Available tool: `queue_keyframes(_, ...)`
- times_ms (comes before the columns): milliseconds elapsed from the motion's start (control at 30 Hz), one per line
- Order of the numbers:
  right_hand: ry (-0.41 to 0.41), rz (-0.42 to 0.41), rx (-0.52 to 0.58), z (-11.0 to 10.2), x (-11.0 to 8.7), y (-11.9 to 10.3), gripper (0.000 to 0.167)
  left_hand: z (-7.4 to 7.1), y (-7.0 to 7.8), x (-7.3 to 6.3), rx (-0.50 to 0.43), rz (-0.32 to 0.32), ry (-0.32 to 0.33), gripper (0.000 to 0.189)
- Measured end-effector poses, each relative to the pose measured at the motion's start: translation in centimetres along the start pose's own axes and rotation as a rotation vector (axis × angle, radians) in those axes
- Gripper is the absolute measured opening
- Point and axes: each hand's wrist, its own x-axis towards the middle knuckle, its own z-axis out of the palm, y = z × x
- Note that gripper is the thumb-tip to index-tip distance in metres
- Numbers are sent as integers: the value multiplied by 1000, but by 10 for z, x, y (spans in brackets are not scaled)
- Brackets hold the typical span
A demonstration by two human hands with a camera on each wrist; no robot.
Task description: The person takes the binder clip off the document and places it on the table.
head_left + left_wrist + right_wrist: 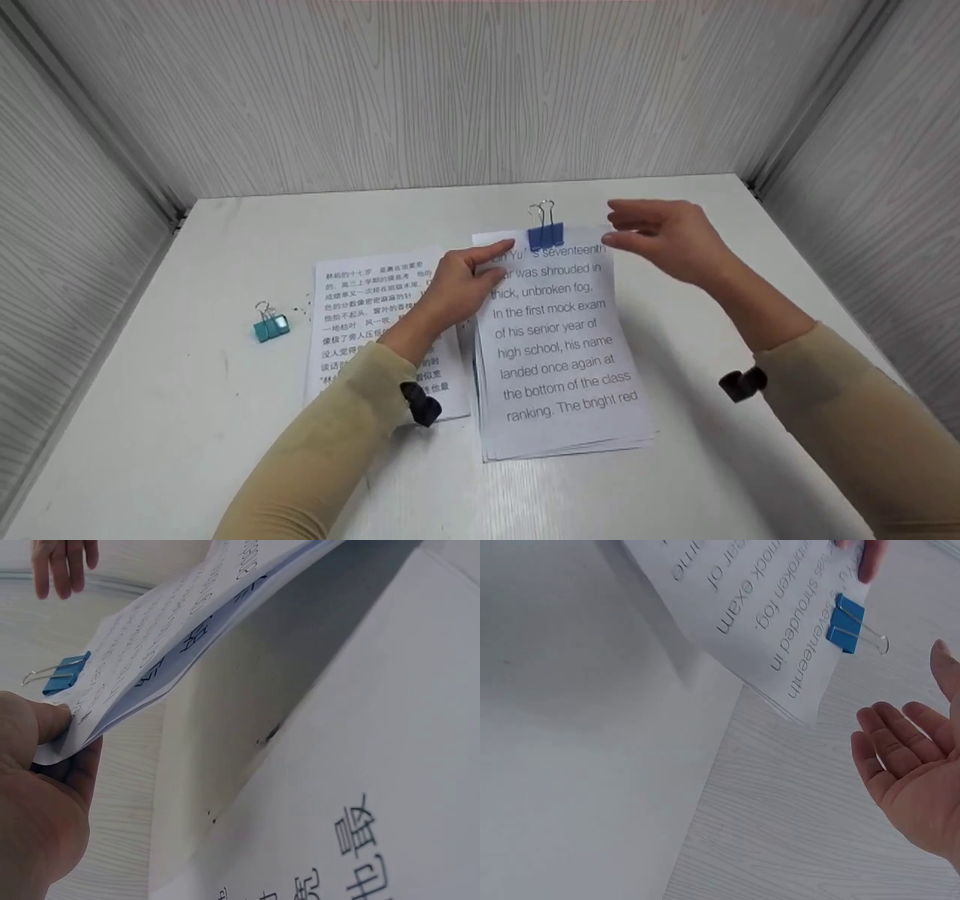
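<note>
A stack of paper sheets (559,337) with printed English text is tilted up from the table, its lower edge nearest the person. A blue binder clip (546,235) bites its top edge, both wire handles standing up. My left hand (459,283) pinches the upper left corner, thumb on the front; in the left wrist view the fingers (84,772) lie behind the sheets. Beside the upper right corner, my right hand (667,234) holds nothing. Its fingers look loosely bent and apart from the paper in the right wrist view, near the clip (846,624).
Left of the stack, a second pile of paper (360,300) with Chinese text lies flat, partly under my left forearm. Farther left sits a teal binder clip (271,328) on the white table (172,390). Pale wood-grain panels (465,97) enclose the back and sides.
</note>
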Motion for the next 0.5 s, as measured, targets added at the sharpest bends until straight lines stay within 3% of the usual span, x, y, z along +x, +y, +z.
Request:
queue_keyframes(233,-95,44,102,-8,44,0,67,0,4,-4,-39,26,-22,46)
queue_keyframes(500,-207,76,141,-9,67,4,69,5,11,-8,-37,66,-45,46)
